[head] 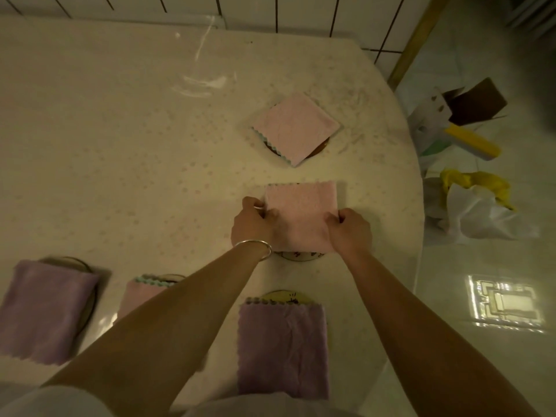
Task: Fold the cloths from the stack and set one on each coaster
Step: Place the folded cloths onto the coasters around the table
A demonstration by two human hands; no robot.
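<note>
On the cream speckled table (120, 145), both hands (254, 221) (350, 230) pinch a folded pink fleecy cloth (301, 215), apparently squaring it over its round coaster (296, 256).

Pink cloths (302, 216), lilac cloths (281, 350), cream pink-speckled table (120, 130), white dark-grouted tiles (301, 13).

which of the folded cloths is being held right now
The pink cloth at centre right, gripped by the left hand and right hand; the other four lie untouched.
</note>
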